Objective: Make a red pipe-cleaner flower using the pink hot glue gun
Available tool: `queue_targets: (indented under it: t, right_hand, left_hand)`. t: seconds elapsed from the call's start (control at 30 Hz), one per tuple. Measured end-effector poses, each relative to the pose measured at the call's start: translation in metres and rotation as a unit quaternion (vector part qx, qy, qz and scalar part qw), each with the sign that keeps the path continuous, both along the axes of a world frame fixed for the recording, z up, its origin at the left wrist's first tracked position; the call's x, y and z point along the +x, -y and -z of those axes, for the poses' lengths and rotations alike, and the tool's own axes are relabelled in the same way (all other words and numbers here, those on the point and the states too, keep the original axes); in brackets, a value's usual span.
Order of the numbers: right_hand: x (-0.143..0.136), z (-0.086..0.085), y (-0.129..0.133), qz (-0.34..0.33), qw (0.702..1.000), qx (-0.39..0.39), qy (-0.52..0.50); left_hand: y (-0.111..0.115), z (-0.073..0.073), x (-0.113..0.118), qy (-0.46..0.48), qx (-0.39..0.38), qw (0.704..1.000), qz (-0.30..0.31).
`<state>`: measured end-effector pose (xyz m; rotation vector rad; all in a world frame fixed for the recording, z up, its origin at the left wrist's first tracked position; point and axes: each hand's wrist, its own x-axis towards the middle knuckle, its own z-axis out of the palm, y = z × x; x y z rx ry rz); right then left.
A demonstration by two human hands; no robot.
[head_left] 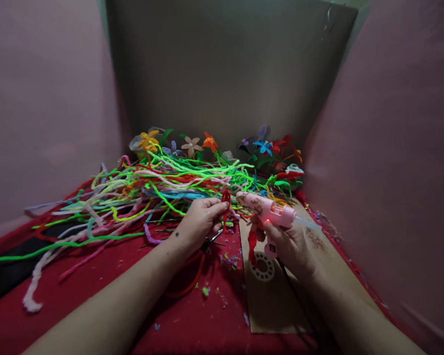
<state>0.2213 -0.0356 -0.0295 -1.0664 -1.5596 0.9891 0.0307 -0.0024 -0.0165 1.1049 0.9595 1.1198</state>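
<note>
Between thumb and fingertips, my left hand [204,220] pinches a small loop of red pipe cleaner [226,199]. Facing it from the right is a pink glue gun [268,209], its nozzle close to the red loop; whether they touch is unclear. My right hand [286,241] is wrapped round the gun's handle, where a small orange light glows. A clear glue stick [308,223] sticks out of the gun's back. Another red fuzzy piece [252,246] hangs below the gun, by my right fingers. Scissors [216,237] lie partly hidden behind my left hand.
Many coloured pipe cleaners [170,180] are heaped across the red cloth [192,315]. Behind them stand pipe-cleaner flowers [209,142]. A brown board [272,310] lies under my right hand, with the gun's black cord over it. Fuzz scraps dot the cloth. Pink walls rise at both sides.
</note>
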Motion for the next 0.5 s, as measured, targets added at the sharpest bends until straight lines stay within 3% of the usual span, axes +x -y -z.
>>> queue_targets:
  t: [0.3,0.5]
  right_hand:
    - [-0.003,-0.004,0.000,0.037,0.999,-0.003,-0.005]
    - [-0.006,-0.011,0.003,0.004,1.000,-0.026,-0.007]
  left_hand:
    - [0.000,0.003,0.000,-0.015,0.023,1.000,-0.001]
    - [0.001,0.000,0.001,-0.015,0.020,1.000,-0.003]
